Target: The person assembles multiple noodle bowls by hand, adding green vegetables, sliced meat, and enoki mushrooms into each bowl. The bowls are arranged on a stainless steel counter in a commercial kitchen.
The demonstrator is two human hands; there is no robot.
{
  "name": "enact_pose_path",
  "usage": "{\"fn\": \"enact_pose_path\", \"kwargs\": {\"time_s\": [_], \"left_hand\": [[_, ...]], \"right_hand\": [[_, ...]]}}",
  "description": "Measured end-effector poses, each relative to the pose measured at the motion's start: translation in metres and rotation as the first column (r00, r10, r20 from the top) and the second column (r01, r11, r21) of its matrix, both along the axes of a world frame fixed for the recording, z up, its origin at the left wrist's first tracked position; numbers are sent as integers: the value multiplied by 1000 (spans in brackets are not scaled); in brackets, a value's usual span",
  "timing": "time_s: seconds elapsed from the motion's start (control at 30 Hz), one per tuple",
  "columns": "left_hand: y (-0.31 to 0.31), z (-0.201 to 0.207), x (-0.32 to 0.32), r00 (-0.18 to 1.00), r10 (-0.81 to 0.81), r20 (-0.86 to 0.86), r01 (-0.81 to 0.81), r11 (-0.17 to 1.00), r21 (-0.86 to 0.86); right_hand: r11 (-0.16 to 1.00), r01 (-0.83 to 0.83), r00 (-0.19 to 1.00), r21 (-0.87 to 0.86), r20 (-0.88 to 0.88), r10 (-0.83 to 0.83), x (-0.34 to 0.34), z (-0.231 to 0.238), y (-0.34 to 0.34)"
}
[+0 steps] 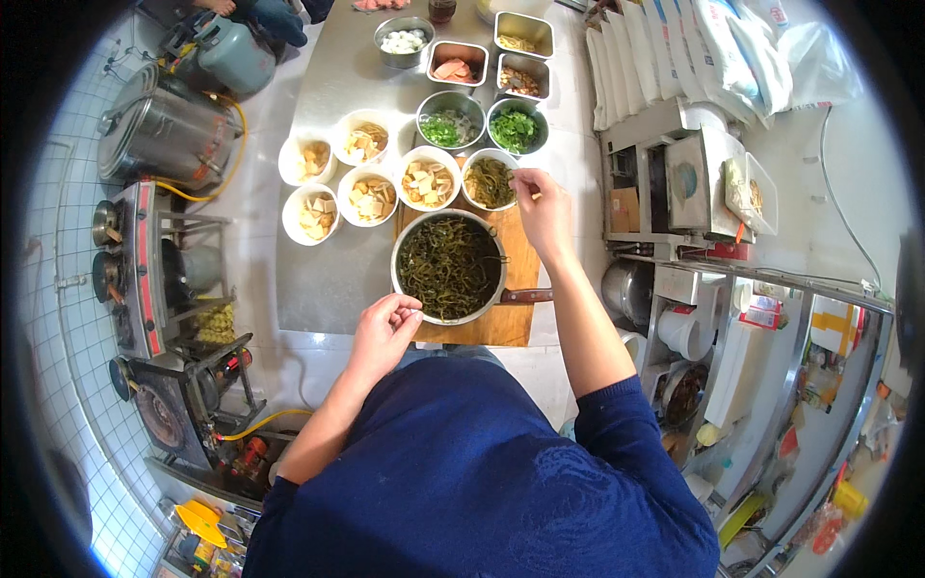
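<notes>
A round metal pot (396, 258) full of dark green seaweed strips (448, 265) stands on a wooden cutting board (515, 330). My left hand (383, 332) is at its near left rim, thumb and fingers drawn together; anything between them is hidden. Beyond the pot, my right hand (542, 207) is closed in a pinch at the right edge of a white bowl (467, 196) topped with similar strips (489, 183). What those fingertips hold is too small to name. A brown wooden handle (527, 296) sticks out right of the pot.
Several white bowls (313, 214) of tofu-like cubes stand left on the steel table (323, 289). Metal bowls of chopped greens (515, 130), pans of other ingredients (458, 65) and a bowl of white eggs (403, 40) stand behind. Burners (140, 270) line the left; shelves (752, 366) the right.
</notes>
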State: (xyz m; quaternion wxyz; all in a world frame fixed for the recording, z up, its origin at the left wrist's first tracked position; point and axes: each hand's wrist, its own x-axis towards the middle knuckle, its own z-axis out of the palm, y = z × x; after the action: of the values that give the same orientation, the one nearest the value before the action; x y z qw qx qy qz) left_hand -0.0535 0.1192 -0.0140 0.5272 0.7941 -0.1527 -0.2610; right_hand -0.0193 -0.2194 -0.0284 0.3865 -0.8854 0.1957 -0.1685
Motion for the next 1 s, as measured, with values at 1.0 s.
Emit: {"fn": "enact_pose_path", "kwargs": {"time_s": [1.0], "left_hand": [[44,-13,-18,999,6,-39,-8,998,-58]], "right_hand": [[719,-563,668,-407,-736,106,-61,6,84]]}}
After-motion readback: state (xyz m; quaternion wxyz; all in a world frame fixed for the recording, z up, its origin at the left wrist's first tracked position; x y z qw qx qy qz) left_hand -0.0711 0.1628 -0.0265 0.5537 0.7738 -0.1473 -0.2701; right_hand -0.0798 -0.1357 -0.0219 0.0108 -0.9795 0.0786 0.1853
